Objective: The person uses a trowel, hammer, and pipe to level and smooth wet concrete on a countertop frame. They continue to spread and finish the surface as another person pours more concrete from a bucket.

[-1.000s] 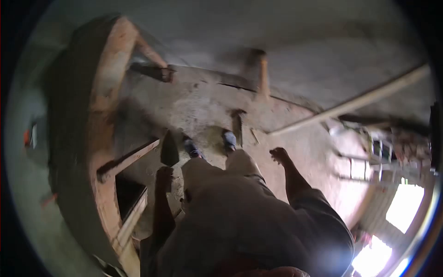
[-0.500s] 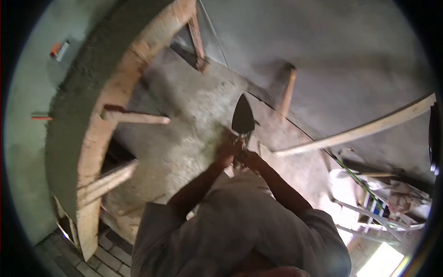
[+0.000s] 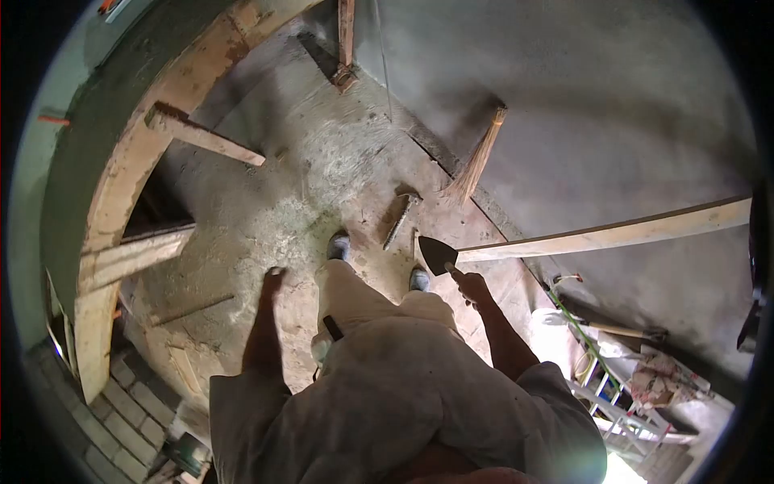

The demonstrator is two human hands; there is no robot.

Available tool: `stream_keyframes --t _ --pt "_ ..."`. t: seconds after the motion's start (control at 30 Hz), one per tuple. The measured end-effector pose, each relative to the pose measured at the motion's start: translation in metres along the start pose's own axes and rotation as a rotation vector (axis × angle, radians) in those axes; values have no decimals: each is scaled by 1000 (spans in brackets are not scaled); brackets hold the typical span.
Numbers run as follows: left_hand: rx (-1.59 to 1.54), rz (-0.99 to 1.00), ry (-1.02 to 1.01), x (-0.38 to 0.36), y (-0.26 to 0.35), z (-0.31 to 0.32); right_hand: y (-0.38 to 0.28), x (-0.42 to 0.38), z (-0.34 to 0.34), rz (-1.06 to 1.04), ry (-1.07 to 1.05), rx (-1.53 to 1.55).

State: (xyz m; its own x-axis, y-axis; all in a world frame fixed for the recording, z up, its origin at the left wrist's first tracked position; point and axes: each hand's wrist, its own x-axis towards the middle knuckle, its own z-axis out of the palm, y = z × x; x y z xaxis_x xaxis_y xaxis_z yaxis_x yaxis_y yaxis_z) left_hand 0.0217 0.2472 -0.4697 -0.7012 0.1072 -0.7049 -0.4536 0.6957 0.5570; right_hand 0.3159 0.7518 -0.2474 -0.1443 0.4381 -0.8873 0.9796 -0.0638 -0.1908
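Observation:
My right hand [image 3: 474, 290] is wrapped round the handle of a pointed trowel [image 3: 438, 255]. Its dark blade points up and to the left, above the floor near my right shoe [image 3: 419, 279]. My left hand [image 3: 275, 279] hangs low at my left side, apart from the trowel, over the concrete floor [image 3: 322, 173]; its fingers are too small and dark to make out. Ahead of my feet lies a hammer-like tool [image 3: 401, 219] with a ridged handle.
A curved wooden form [image 3: 165, 101] with wooden braces [image 3: 210, 139] stands on the left. A straw broom [image 3: 482, 157] leans against the grey wall [image 3: 597, 89]. A long board [image 3: 621, 232] stretches out to the right. Behind it are a ladder [image 3: 617, 403] and a shovel [image 3: 625, 329].
My hands, together at the trowel before, have parted. The left has dropped to my left side; the right has moved right with the trowel, whose blade now tilts left. The view has shifted.

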Motion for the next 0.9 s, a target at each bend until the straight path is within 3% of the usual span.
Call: stream_keyframes --t 0.03,0.1,0.13,0.23,0.33,0.43,0.47,0.5,0.53,0.57,0.6,0.67,0.7,0.9 --pt "60 -90 70 17 -47 -20 13 9 -9 -49 19 -10" --pt "60 -140 170 -31 -53 -46 45 31 -23 -144 44 -24" --pt "-21 -197 228 -68 -31 -45 83 61 -30 -493 38 -90" --pt "-95 -228 245 -134 -12 -13 106 87 -53 -405 89 -135" --pt "-156 -334 52 -168 17 62 110 76 -82 -347 50 -91" --pt "-163 -218 -144 -167 19 130 119 71 -98 -322 -29 -133" --pt "122 -62 -111 -159 27 154 147 92 -99 -512 -1 -318" --pt "105 11 -161 -143 21 176 168 103 -101 -704 24 -503" --pt "116 -17 -169 -130 25 197 171 93 -107 -657 -39 -574" --pt "152 75 -156 -124 39 213 128 31 -117 -417 -63 -453" --pt "131 9 -223 -123 72 222 142 35 -124 -420 -140 -586" --pt "278 133 -199 -74 56 265 155 16 -131 -423 -119 -667" --pt "190 102 -231 -66 60 278 155 8 -133 -394 -130 -682" --pt "401 37 -216 -17 73 356 157 12 -138 -222 -137 -604"
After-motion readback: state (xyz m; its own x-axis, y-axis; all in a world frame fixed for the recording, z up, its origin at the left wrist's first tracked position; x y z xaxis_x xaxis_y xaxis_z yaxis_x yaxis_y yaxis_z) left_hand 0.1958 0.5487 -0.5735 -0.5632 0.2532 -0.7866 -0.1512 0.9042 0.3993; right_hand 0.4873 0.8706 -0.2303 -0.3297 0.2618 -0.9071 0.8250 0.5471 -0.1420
